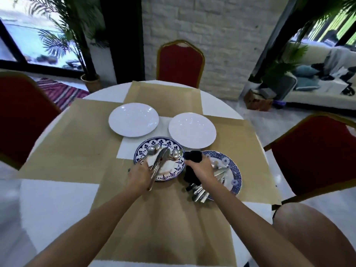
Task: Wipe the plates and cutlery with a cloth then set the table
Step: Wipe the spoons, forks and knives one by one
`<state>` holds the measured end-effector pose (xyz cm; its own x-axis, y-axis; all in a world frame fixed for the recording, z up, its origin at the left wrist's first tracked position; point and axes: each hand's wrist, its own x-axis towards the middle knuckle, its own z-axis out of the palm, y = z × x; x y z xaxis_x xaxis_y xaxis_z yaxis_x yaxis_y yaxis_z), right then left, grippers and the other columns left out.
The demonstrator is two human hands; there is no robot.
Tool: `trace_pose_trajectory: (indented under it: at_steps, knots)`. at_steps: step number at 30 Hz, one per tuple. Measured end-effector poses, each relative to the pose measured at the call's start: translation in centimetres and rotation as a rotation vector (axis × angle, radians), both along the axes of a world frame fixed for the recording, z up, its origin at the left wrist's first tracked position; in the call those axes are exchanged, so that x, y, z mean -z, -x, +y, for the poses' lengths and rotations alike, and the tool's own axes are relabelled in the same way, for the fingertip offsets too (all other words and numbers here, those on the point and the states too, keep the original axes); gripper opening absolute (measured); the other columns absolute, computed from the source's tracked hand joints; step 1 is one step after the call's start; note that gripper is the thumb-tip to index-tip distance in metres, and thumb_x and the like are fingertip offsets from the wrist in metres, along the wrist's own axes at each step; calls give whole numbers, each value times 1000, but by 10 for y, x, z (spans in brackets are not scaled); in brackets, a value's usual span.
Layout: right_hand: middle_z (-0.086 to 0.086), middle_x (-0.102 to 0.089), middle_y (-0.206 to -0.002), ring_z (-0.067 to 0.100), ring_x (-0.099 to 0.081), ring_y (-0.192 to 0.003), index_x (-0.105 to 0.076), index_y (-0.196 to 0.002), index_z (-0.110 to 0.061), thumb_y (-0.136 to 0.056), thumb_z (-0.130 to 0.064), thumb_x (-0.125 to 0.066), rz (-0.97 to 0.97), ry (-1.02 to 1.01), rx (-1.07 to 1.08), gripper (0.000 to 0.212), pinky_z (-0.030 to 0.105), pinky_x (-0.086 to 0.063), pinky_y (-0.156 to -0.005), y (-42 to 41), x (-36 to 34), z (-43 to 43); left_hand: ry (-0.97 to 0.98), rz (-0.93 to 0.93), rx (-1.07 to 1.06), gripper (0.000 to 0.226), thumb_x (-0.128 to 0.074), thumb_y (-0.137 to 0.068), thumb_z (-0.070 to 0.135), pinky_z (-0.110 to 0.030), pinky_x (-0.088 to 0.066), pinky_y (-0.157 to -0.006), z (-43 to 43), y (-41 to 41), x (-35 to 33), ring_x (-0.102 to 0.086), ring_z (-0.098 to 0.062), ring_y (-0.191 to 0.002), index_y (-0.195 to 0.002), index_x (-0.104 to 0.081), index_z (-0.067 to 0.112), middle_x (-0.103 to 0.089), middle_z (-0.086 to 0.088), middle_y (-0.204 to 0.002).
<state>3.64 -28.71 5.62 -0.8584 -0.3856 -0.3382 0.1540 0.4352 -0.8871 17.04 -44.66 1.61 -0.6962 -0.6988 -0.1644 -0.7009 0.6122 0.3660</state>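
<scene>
Two plain white plates (133, 119) (192, 130) lie side by side on the far half of the table. Nearer me sits a blue-patterned plate (146, 147) holding spoons and knives (163, 157). My left hand (140, 173) grips the handles of several of these pieces at the plate's near-left edge. My right hand (200, 169) is closed on a black cloth (192, 156) over a second blue-patterned plate (231, 170). More cutlery (198, 192) lies across that plate, its handles sticking out over the near edge.
The round white table (57, 205) is covered with tan paper mats (77, 143). Three red chairs with gold frames stand at the far side (180, 62), left (21, 112) and right (316, 157). My knee (316, 236) shows at the lower right.
</scene>
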Motion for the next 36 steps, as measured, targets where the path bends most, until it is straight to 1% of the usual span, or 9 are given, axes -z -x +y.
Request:
trace_pose_trajectory:
  at_steps: [5, 8, 12, 15, 18, 22, 28, 32, 36]
  knots:
    - [4, -67, -106, 25, -64, -98, -58, -107, -19, -75, -19, -79, -23, 35, -72, 39, 43, -53, -91, -6, 2, -28, -38, -43, 34, 24, -50, -93, 26, -36, -49, -80, -7, 1, 1, -63, -30, -96, -102, -65, 9, -68, -12, -101]
    - [3, -67, -104, 23, -64, -96, -59, -103, -24, -75, -19, -79, -7, 30, -83, 35, 40, -53, -88, -6, 4, -36, -87, -56, 25, 23, -52, -92, 25, -34, -49, -79, -11, 4, 1, -63, -28, -94, -98, -67, 8, -69, -11, -99]
    - [0, -66, -101, 21, -63, -93, -58, -106, -24, -77, -21, -78, -33, 41, -89, 35, 32, -50, -78, -4, 3, -35, -140, -72, -20, 26, -44, -96, 23, -34, -47, -81, -13, 8, -3, -62, -30, -99, -103, -61, 4, -66, -15, -106]
    - [4, -64, -103, 22, -63, -92, -53, -116, -20, -83, -21, -68, -48, 16, -117, 37, 34, -52, -77, -1, 3, -32, -174, -14, -39, 29, -41, -98, 25, -36, -44, -86, -11, 6, -13, -56, -32, -107, -114, -53, 3, -60, -17, -115]
    - [9, -61, -107, 26, -62, -95, -49, -121, -17, -86, -20, -59, -46, 36, -115, 36, 37, -54, -78, 3, -1, -29, -288, 71, -36, 21, -36, -97, 24, -36, -43, -81, -6, 4, -23, -58, -28, -97, -103, -51, 12, -63, -12, -107]
    - [1, -64, -113, 21, -62, -101, -56, -121, -23, -91, -23, -59, 149, 109, -137, 30, 42, -54, -87, 7, -8, -21, -511, 223, -53, 18, -35, -94, 30, -37, -46, -75, 4, 0, -34, -58, -19, -79, -90, -51, 23, -64, -5, -90]
    - [-2, -49, -103, 17, -55, -95, -64, -123, -11, -89, -27, -67, 567, -9, -315, 37, 25, -49, -81, 5, -14, -20, -776, 345, -6, 21, -38, -99, 27, -27, -26, -43, 26, 2, -57, -38, -14, -51, -97, -55, 16, -49, 3, -71]
    - [-3, -47, -102, 16, -55, -90, -69, -117, -14, -87, -22, -71, 677, -44, -413, 31, 34, -52, -76, 5, -12, -14, -817, 401, 4, 18, -41, -99, 25, -26, -23, -43, 35, 2, -60, -33, -9, -46, -91, -54, 15, -42, 6, -59]
    - [-1, -46, -98, 17, -54, -85, -69, -118, -16, -89, -27, -68, 710, -104, -258, 32, 39, -51, -69, 20, -27, -10, -880, 432, 15, 17, -41, -99, 22, -24, -21, -42, 43, -6, -62, -29, -7, -42, -89, -52, 14, -37, 10, -52]
